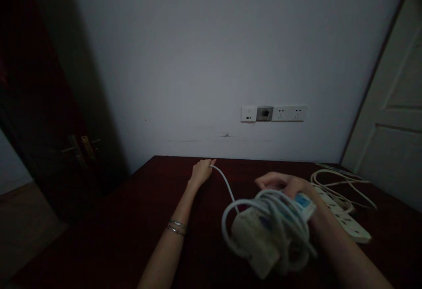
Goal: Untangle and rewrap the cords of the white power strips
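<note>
My left hand (201, 171) is closed on the end stretch of a white cable (226, 181), out over the far part of the table. From there the cable runs back to a white power strip (255, 236) with more of the cord wound around it in loops. My right hand (288, 184) grips this wound strip from behind, fingers bent; part of the hand is hidden by the coils. The strip is tilted, close to the camera and blurred by motion. A blue patch shows at its right end.
A second white power strip (349, 227) lies on the dark red table (138, 218) at the right, a loose pale cord (329, 174) beside it. Wall sockets (288, 113) sit above the table's back edge. A dark door (42, 126) stands left, a white door (392, 104) right.
</note>
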A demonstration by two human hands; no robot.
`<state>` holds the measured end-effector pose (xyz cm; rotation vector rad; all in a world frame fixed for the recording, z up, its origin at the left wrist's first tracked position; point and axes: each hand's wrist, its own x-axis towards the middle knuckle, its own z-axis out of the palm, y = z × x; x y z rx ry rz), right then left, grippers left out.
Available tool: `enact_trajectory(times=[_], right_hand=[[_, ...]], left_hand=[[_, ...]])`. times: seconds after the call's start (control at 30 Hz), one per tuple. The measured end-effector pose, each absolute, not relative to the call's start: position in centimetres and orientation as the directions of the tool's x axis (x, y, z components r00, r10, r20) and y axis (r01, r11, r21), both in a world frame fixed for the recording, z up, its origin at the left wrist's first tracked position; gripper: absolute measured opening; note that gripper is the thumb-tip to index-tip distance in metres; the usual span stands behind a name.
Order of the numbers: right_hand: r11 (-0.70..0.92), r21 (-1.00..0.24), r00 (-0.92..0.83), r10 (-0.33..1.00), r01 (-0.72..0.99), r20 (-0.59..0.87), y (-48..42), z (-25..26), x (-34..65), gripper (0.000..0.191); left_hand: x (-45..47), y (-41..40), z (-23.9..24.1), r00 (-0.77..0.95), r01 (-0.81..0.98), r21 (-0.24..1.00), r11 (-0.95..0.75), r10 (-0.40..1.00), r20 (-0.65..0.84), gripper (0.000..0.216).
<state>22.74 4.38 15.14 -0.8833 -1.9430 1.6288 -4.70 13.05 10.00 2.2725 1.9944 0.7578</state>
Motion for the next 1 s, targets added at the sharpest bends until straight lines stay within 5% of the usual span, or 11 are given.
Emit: enact_trajectory(times=[0.1, 0.27, 0.4, 0.6, 0.77, 1.0], right_hand=[[0.184, -0.877, -0.813, 0.494, 0.445, -0.308, 4.5, 16.0, 21.5, 0.033], [0.252, -0.751, -0.557, 0.811, 0.61, -0.179, 7.2, 13.9, 20.5, 0.027], [0.16, -0.884, -0.236, 0.97, 0.44, 0.058, 10.1, 10.8, 19.5, 0.035], [0.178, -0.984, 0.105, 0.978, 0.007, 0.178, 12.0, 8.2, 17.4, 0.041], [0.273, -0.961, 0.013, 0.962, -0.037, 0.273, 11.0, 9.0, 18.2, 0.039], [0.282, -0.949, 0.023, 0.959, -0.139, 0.282, 9.9, 10.7, 18.0, 0.04]], left_hand=[[-6.8, 12.7, 12.2, -0.056, 0.924, 0.367, -0.111, 0.908, 0.415, 0.049], [-8.8, 11.6, 14.9, -0.123, 0.866, 0.47, -0.171, 0.838, 0.532, 0.038], [-7.9, 10.7, 15.7, 0.0, 0.721, 0.59, -0.363, 0.852, 0.524, 0.032], [-4.9, 10.0, 15.4, 0.203, 0.438, 0.718, -0.541, 0.838, 0.507, 0.04], [-5.6, 10.4, 15.0, 0.152, 0.643, 0.573, -0.508, 0.818, 0.554, 0.032], [-8.4, 13.2, 13.1, 0.052, 0.837, 0.473, -0.276, 0.9, 0.433, 0.027]])
